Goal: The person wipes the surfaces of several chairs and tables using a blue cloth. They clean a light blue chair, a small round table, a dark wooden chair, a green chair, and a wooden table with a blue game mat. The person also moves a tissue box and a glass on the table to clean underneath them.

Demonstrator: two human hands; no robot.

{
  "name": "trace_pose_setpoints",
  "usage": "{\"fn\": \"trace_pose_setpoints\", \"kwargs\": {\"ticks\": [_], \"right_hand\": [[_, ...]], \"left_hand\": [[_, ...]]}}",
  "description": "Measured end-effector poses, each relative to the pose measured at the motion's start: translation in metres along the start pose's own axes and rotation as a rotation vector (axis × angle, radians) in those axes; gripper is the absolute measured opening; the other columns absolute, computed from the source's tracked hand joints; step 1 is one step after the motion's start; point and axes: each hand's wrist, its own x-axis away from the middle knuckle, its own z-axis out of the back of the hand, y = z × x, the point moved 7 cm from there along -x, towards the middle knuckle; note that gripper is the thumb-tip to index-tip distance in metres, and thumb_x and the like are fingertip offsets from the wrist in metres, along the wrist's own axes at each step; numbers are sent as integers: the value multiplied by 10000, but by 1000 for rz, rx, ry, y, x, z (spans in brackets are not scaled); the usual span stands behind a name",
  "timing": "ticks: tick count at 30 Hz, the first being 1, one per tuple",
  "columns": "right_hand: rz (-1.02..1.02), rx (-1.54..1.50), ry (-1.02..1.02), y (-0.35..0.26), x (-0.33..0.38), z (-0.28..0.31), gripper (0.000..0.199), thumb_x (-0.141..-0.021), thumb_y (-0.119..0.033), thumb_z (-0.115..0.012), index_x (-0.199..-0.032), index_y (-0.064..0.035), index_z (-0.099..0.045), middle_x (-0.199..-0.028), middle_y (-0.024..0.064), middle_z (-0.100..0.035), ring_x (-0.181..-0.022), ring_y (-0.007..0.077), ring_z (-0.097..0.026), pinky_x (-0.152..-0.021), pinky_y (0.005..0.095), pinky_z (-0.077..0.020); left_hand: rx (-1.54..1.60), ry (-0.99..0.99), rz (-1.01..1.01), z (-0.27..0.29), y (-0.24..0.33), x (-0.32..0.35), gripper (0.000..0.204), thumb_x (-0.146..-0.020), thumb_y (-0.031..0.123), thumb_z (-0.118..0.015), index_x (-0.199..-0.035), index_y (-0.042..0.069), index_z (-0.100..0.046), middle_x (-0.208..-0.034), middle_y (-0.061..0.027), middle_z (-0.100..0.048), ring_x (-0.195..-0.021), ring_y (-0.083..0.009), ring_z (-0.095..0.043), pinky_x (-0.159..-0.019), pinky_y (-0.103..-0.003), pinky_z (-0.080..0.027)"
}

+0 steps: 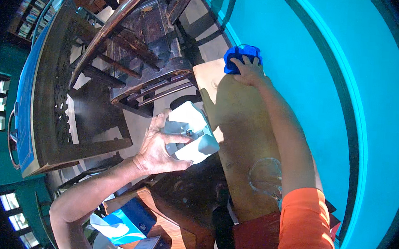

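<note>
My right hand [248, 71] presses a crumpled blue cloth [241, 56] onto the far end of a light wooden tabletop [241, 127], close to the turquoise wall. My left hand [161, 147] grips a white spray bottle [190, 131] by its grey trigger head, held over the table's left edge. An orange sleeve covers my right upper arm.
A dark carved wooden chair [140, 51] stands left of the table. A clear glass [266, 177] sits on the tabletop near me. A blue and white tissue box [123, 223] lies at the lower left. The turquoise wall [313, 86] runs along the right.
</note>
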Motion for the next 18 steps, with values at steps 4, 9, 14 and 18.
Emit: {"fn": "trace_pose_setpoints", "kwargs": {"ticks": [4, 9, 14, 18], "right_hand": [[124, -183, -284, -17, 27, 5, 633, -644, -143, -750, -1215, -290, -520, -1310, 105, -457, -1179, 471, -404, -1041, 567, -328], [611, 52, -352, -62, 151, 10, 692, -590, -164, -818, -1206, -305, -534, -1275, 69, -460, -1188, 384, -406, -932, 530, -447], [844, -23, -496, -37, 157, 18, 690, -578, -153, -821, -1199, -293, -557, -1238, 49, -480, -1131, 331, -435, -898, 500, -465], [445, -52, -158, -25, 72, 12, 564, -651, -55, -714, -1151, -261, -557, -1199, 80, -509, -1047, 374, -476, -882, 505, -432]], "left_hand": [[-14, 5, 12, 7, -2, 13, 578, -492, 434, -836, -1017, 208, -756, -1375, -283, -331, -1312, -422, -306, -1097, -485, -263], [3, 31, 30, 13, -7, 27, 573, -487, 407, -842, -1019, 214, -755, -1402, -265, -320, -1310, -415, -310, -1094, -493, -272], [-35, -19, 55, 24, -1, 44, 582, -484, 401, -842, -1027, 210, -752, -1395, -254, -336, -1306, -396, -324, -1084, -479, -301], [37, 5, 72, 33, -1, 60, 579, -491, 399, -847, -1035, 225, -750, -1395, -259, -331, -1303, -397, -336, -1076, -475, -318]]}}
